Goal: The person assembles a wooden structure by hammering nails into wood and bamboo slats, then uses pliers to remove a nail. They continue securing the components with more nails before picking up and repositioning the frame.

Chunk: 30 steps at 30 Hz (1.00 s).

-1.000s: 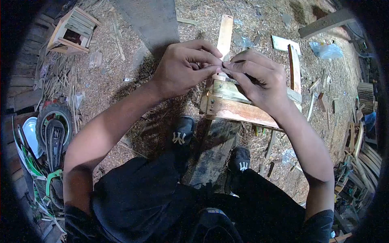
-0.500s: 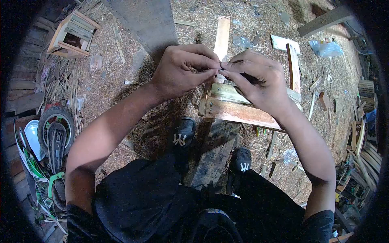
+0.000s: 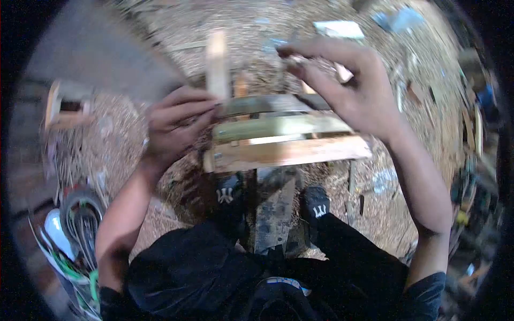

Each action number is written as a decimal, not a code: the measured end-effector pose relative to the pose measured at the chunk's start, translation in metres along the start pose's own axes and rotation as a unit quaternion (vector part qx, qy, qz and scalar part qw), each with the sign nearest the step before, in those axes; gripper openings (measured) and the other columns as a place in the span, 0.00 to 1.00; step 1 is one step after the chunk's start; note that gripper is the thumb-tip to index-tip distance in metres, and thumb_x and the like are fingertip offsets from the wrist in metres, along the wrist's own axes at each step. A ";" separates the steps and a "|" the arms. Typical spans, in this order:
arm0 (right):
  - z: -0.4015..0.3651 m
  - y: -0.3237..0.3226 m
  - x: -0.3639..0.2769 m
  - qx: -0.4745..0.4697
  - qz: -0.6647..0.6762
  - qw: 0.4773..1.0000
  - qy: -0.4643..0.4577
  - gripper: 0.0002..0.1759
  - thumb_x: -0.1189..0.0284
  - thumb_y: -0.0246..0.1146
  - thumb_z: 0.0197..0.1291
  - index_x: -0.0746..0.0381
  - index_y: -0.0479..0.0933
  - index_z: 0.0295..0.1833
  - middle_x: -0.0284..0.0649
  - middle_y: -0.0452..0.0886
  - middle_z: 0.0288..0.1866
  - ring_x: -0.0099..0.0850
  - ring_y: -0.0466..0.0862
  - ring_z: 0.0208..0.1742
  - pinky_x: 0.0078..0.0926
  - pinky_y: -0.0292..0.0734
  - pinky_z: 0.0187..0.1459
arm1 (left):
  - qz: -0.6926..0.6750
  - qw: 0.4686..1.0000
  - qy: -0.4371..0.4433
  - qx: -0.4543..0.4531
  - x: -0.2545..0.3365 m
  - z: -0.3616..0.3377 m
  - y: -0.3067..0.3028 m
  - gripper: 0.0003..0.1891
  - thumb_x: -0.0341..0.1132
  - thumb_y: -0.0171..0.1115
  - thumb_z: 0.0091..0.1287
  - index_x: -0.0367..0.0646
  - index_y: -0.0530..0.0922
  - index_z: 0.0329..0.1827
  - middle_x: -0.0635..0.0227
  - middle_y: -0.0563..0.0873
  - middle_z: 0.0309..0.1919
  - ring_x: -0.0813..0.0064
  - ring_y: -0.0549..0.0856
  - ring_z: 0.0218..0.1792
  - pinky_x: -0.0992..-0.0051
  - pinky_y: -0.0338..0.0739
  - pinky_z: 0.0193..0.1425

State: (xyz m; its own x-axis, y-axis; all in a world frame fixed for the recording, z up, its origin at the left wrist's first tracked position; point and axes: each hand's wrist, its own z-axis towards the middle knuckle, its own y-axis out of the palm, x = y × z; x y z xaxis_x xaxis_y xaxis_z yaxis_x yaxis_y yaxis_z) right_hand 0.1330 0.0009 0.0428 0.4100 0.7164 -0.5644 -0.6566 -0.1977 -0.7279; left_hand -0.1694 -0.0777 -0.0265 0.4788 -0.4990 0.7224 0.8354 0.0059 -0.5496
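Observation:
My left hand (image 3: 178, 122) is by the left end of a small slatted wooden piece, its thumb and fingers pinched together. Whatever the pinch holds, if anything, is too small and blurred to make out. Over the right part of the same piece hovers my right hand (image 3: 356, 91), thumb and fingers apart, with nothing visible between them. The piece has a pale front slat (image 3: 289, 154), a greenish slat (image 3: 278, 127) behind it and a darker slat (image 3: 257, 104) farther back. A light wooden upright (image 3: 217, 67) rises at its left, just beyond my left fingertips.
Beneath the slats a dark plank (image 3: 276, 214) runs between my shoes. A wide grey board (image 3: 107, 53) lies upper left, near a wooden box frame (image 3: 67, 112). Wood chips cover the ground. A wheel (image 3: 83, 211) stands at left; blue plastic (image 3: 401, 20) lies upper right.
My hands have parted: the left moved left and down, the right slightly up with its fingers spreading. The view has turned, so the slatted piece appears farther left and more level.

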 end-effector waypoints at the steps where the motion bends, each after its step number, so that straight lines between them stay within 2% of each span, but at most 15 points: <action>1: -0.008 -0.012 0.005 0.017 0.018 0.999 0.030 0.14 0.69 0.69 0.68 0.63 0.87 0.55 0.42 0.91 0.50 0.29 0.89 0.48 0.29 0.82 0.52 | -0.007 1.000 -0.024 0.002 0.001 -0.003 0.001 0.08 0.21 0.73 0.63 0.35 0.90 0.44 0.58 0.91 0.41 0.66 0.90 0.46 0.72 0.83 0.53; 3: -0.025 -0.039 0.017 0.043 0.010 0.998 0.053 0.16 0.65 0.67 0.71 0.62 0.86 0.58 0.42 0.91 0.50 0.25 0.88 0.49 0.31 0.83 0.53 | 0.066 0.997 -0.048 0.002 0.001 -0.009 0.000 0.09 0.20 0.73 0.62 0.34 0.90 0.45 0.58 0.91 0.43 0.66 0.89 0.46 0.71 0.83 0.54; 4: -0.036 -0.053 0.026 0.054 -0.002 0.996 0.071 0.16 0.65 0.67 0.71 0.62 0.86 0.58 0.42 0.91 0.50 0.25 0.88 0.49 0.31 0.83 0.53 | 0.032 0.998 -0.053 0.028 -0.011 -0.019 0.001 0.09 0.19 0.72 0.61 0.33 0.90 0.45 0.57 0.91 0.44 0.66 0.89 0.46 0.70 0.82 0.54; 5: -0.050 -0.062 0.035 0.095 0.046 0.989 0.107 0.16 0.66 0.66 0.71 0.65 0.86 0.56 0.44 0.91 0.47 0.27 0.89 0.46 0.30 0.84 0.51 | 0.102 0.995 -0.001 0.001 0.000 -0.011 -0.002 0.10 0.18 0.71 0.62 0.32 0.89 0.46 0.57 0.91 0.45 0.66 0.89 0.47 0.70 0.81 0.55; 6: -0.063 -0.067 0.044 0.136 0.097 0.976 0.138 0.16 0.66 0.66 0.71 0.68 0.87 0.54 0.47 0.91 0.45 0.28 0.90 0.43 0.28 0.86 0.49 | 0.095 0.995 0.005 -0.012 0.002 -0.010 -0.004 0.10 0.18 0.71 0.62 0.32 0.89 0.46 0.57 0.91 0.45 0.66 0.89 0.47 0.70 0.81 0.55; 7: -0.089 -0.063 0.058 0.165 -0.004 0.963 0.211 0.19 0.56 0.66 0.70 0.61 0.87 0.53 0.46 0.91 0.45 0.35 0.91 0.44 0.37 0.84 0.48 | 0.114 0.993 0.001 -0.021 0.002 -0.011 -0.008 0.10 0.18 0.70 0.63 0.32 0.89 0.46 0.56 0.91 0.45 0.66 0.89 0.48 0.70 0.81 0.56; 8: -0.109 -0.064 0.073 0.173 -0.006 0.959 0.224 0.19 0.56 0.66 0.70 0.61 0.87 0.53 0.46 0.91 0.45 0.35 0.91 0.44 0.37 0.84 0.48 | 0.132 0.991 -0.002 -0.030 0.001 -0.013 -0.011 0.10 0.17 0.69 0.64 0.32 0.89 0.47 0.56 0.91 0.46 0.66 0.88 0.49 0.70 0.80 0.58; 10: -0.151 -0.070 0.094 0.098 -0.078 0.945 0.302 0.21 0.58 0.63 0.74 0.61 0.84 0.62 0.46 0.90 0.51 0.30 0.89 0.49 0.35 0.84 0.55 | 0.117 0.992 0.010 -0.038 -0.001 -0.023 -0.015 0.10 0.17 0.68 0.64 0.32 0.88 0.47 0.56 0.91 0.46 0.66 0.88 0.49 0.69 0.80 0.59; 12: -0.214 -0.050 0.106 0.039 -0.040 0.898 0.437 0.27 0.51 0.60 0.75 0.61 0.83 0.65 0.49 0.89 0.54 0.37 0.89 0.50 0.37 0.83 0.59 | 0.101 0.994 0.031 -0.033 -0.004 -0.023 -0.017 0.10 0.16 0.67 0.65 0.32 0.88 0.48 0.56 0.90 0.47 0.65 0.88 0.50 0.69 0.79 0.60; 14: -0.247 -0.035 0.107 0.031 0.008 0.889 0.457 0.29 0.52 0.63 0.72 0.65 0.82 0.65 0.53 0.88 0.55 0.42 0.89 0.55 0.39 0.81 0.61 | 0.123 0.991 0.021 -0.040 -0.007 -0.028 -0.023 0.11 0.16 0.66 0.66 0.33 0.88 0.49 0.56 0.90 0.48 0.66 0.88 0.51 0.69 0.79 0.61; 16: -0.271 -0.021 0.114 0.025 0.050 0.867 0.494 0.29 0.52 0.63 0.72 0.65 0.81 0.65 0.54 0.87 0.57 0.41 0.88 0.57 0.40 0.80 0.62 | 0.118 0.992 0.009 -0.043 -0.005 -0.028 -0.023 0.11 0.16 0.66 0.66 0.34 0.88 0.49 0.56 0.90 0.49 0.66 0.87 0.52 0.68 0.78 0.62; 20: -0.289 -0.008 0.134 0.040 0.080 0.831 0.549 0.27 0.54 0.63 0.73 0.65 0.82 0.65 0.54 0.88 0.54 0.40 0.89 0.55 0.37 0.79 0.62 | 0.131 0.991 0.010 -0.041 -0.007 -0.020 -0.019 0.11 0.18 0.66 0.67 0.34 0.89 0.50 0.56 0.90 0.50 0.66 0.87 0.52 0.69 0.78 0.62; 26: -0.297 0.019 0.166 0.011 0.094 0.836 0.540 0.25 0.57 0.65 0.71 0.65 0.83 0.63 0.54 0.89 0.51 0.39 0.89 0.52 0.36 0.80 0.58 | 0.166 0.985 -0.036 -0.033 0.003 -0.019 -0.017 0.10 0.19 0.67 0.68 0.34 0.89 0.50 0.56 0.90 0.49 0.66 0.88 0.53 0.69 0.78 0.63; 28: -0.289 0.024 0.164 -0.025 0.091 0.841 0.532 0.25 0.60 0.65 0.72 0.65 0.80 0.66 0.52 0.88 0.56 0.34 0.87 0.58 0.32 0.79 0.60 | 0.178 0.982 -0.054 -0.028 0.006 -0.020 -0.017 0.10 0.20 0.67 0.68 0.34 0.89 0.50 0.56 0.91 0.49 0.67 0.88 0.53 0.69 0.77 0.63; 30: -0.290 0.029 0.168 -0.024 0.131 0.816 0.563 0.24 0.63 0.67 0.70 0.66 0.80 0.66 0.52 0.87 0.58 0.35 0.88 0.58 0.33 0.79 0.61 | 0.190 0.978 -0.086 -0.012 0.011 -0.020 -0.013 0.11 0.20 0.68 0.68 0.34 0.89 0.51 0.56 0.91 0.50 0.67 0.88 0.53 0.70 0.77 0.65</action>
State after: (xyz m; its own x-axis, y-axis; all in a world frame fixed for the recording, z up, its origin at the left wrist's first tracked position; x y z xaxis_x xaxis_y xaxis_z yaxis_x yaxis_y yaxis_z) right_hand 0.3660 -0.0787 -0.1861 0.5983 -0.4173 -0.6840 -0.8010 -0.2907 -0.5233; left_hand -0.1803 -0.1009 -0.0197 0.7936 -0.3109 0.5230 0.5826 0.1408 -0.8004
